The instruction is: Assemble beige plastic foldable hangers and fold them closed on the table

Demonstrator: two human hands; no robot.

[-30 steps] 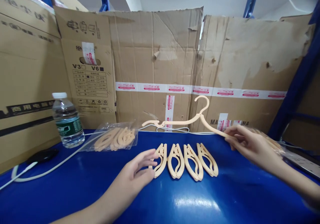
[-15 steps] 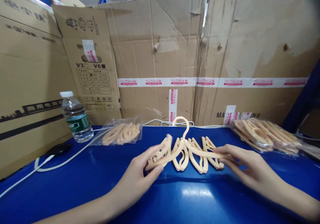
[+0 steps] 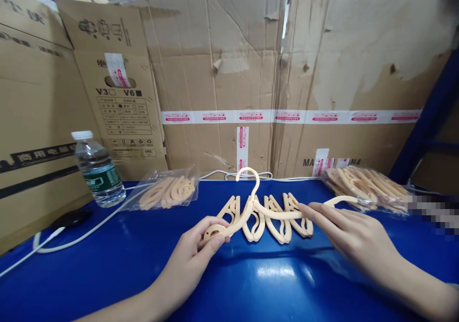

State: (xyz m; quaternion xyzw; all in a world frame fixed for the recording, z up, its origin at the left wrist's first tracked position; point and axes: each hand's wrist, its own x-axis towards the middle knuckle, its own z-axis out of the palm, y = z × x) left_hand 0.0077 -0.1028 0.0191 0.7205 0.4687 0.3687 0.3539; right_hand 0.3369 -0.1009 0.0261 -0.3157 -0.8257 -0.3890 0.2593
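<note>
A beige folding clothes hanger [image 3: 278, 214] is held up over the blue table, its hook pointing upward. My left hand [image 3: 201, 255] is closed around the end of its left arm, thumb in front. My right hand [image 3: 358, 238] grips the right arm, fingers behind and over it. A curved end piece [image 3: 340, 200] of the same colour sticks out above my right hand; how it joins the arm is hidden. Beige clothes pegs [image 3: 279, 231] lie in a row just behind the hanger, partly covered by it.
On the blue table [image 3: 272, 288], clear bags of beige parts lie at the back left [image 3: 168, 192] and back right [image 3: 369, 188]. A water bottle [image 3: 98, 171], a black device [image 3: 71, 218] and white cables are at left. Cardboard [image 3: 218, 83] walls the back.
My right hand has shifted along the right arm, and a curved end piece now shows above it. My left hand has lowered slightly with the left end. The view has turned a little right.
</note>
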